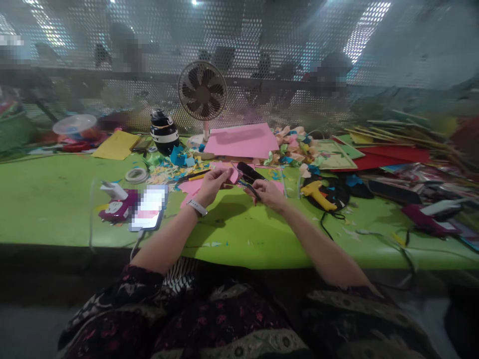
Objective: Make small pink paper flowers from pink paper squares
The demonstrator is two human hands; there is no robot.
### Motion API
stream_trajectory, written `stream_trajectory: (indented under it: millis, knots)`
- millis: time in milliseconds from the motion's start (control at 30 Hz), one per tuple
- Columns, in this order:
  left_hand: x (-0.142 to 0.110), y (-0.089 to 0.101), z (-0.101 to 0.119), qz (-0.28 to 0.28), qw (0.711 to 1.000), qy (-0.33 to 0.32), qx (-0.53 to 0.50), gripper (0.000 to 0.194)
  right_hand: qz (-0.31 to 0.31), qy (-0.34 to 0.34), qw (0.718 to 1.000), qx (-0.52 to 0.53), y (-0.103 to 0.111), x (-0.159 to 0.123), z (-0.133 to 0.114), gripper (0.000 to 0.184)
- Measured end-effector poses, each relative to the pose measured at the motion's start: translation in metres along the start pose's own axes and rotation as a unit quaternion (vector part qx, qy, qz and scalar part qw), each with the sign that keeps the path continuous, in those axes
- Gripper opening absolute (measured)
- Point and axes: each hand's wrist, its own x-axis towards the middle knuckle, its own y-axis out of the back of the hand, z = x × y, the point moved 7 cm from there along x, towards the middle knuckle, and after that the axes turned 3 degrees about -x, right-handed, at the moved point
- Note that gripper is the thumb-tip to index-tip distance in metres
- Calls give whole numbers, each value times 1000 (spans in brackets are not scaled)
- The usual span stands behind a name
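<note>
Between my hands, over the green table (239,234), a small piece of pink paper (234,174) is pinched in the fingers of my left hand (214,185). My right hand (268,194) is closed round the dark handles of a pair of scissors (251,190), whose blades point left toward the paper. Whether the blades touch it is too small to tell. More pink paper (192,188) lies flat under and beside my left hand. Just beyond my right hand is a black oblong object (250,172).
Behind the hands are a large pink sheet (243,140), a pile of paper scraps (294,144), a fan (202,92) and a black jar (163,133). A phone (148,207) and a tape roll (136,175) lie left. To the right sits a yellow glue gun (319,194) with a cord.
</note>
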Motion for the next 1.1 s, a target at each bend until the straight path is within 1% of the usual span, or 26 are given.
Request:
stream_trajectory:
  millis: [167,267,333,433,500,567,700,767,833,867,1000,1033,1100]
  knots:
    - [0,2,-2,3,1000,0,13,51,15,4,1000,7,2,0,2,61]
    - [2,4,-5,10,1000,3,4,50,35,1,999,17,5,1,4,61]
    - [3,7,-5,30,999,9,-21,49,52,-5,998,25,8,2,6,61]
    - [5,14,-6,81,993,33,-75,45,66,-27,997,21,10,4,12,60]
    - [6,17,-7,112,987,50,-104,40,68,-36,997,1,10,6,18,59]
    - [9,19,-7,120,984,50,-123,35,73,-28,996,-32,10,9,22,56]
    - [12,19,-6,112,982,26,-148,22,91,14,990,-104,11,12,24,47]
    - [12,19,-7,120,980,32,-157,15,95,15,983,-156,10,12,24,41]
    - [11,16,-7,109,981,37,-158,8,79,14,972,-221,5,10,20,35]
    - [10,13,-6,95,982,33,-157,8,65,20,964,-257,1,9,17,31]
    - [6,3,0,40,989,1,-142,29,13,68,930,-362,-15,2,3,15]
    - [4,0,1,29,990,-8,-136,33,5,66,924,-377,-18,1,2,14]
    - [0,-5,4,6,992,-24,-121,42,-10,40,920,-390,-19,2,6,16]
